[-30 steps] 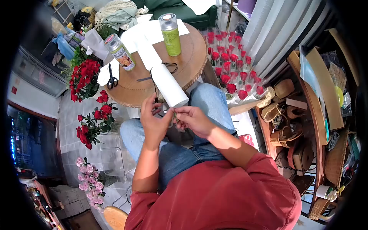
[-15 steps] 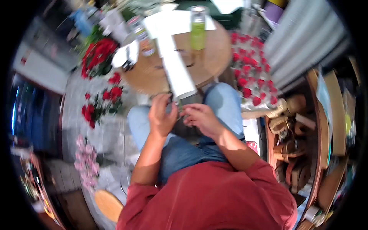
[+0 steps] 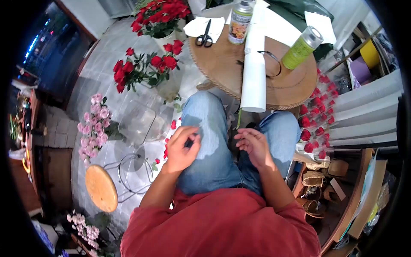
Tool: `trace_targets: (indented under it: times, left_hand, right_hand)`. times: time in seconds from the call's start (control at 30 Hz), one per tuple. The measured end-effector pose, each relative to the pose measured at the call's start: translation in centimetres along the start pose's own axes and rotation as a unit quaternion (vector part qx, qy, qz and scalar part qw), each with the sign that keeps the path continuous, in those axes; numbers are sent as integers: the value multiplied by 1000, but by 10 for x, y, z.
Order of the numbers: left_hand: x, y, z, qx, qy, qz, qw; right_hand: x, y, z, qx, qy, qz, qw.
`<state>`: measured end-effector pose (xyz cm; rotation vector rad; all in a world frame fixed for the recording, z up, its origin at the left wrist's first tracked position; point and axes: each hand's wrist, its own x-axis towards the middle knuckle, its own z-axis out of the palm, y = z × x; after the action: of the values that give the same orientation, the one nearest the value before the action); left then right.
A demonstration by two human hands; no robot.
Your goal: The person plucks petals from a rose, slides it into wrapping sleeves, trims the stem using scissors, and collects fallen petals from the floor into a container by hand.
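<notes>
My left hand (image 3: 183, 147) is above my left thigh, its fingers curled toward the thumb. Something dark shows in that curl, too small to make out. My right hand (image 3: 254, 146) hovers between my knees, fingers loosely bent and apart. Its fingertips are close to the lower end of a thin green stem (image 3: 239, 119); no grip on it is visible. That stem pokes out below a white paper roll (image 3: 254, 88), which overhangs the near edge of the round wooden table (image 3: 218, 64).
On the table are scissors (image 3: 205, 37), an orange-labelled spray can (image 3: 239, 23), a green spray can (image 3: 302, 48) and a dark thin loop (image 3: 278, 64). Red roses (image 3: 165, 62) and pink flowers (image 3: 95, 126) stand left, near a stool (image 3: 101, 188). Wrapped roses (image 3: 314, 111) are at right.
My hands, close together at the stem before, have moved apart; my left hand is now over my left thigh. The view has shifted, bringing more floor and the stool into sight.
</notes>
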<state>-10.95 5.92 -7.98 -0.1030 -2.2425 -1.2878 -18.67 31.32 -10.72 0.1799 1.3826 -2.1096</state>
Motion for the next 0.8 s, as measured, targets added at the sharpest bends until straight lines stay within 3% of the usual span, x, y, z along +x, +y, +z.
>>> trace_targets:
  times: [0.2,0.27,0.53,0.6,0.8]
  left_hand:
    - [-1,-28,-19,43,30,-91,995]
    - [-3,-46,-27,63,35,-75,995]
    - [-20,-123,-135,239,162,-153,945]
    - [-23,-146,-171,257,242,-305,884]
    - [-20,-192,-209,287,181,-305,890]
  right_hand:
    - [3,19,1,-71,27,8,997]
    - [1,23,5,-93,19,6,995]
    - [-31,30,56,-177,-163,127,962]
    - [-29,37,68,-173,-181,139,958]
    - [-14,41,78,-225,-125,128,958]
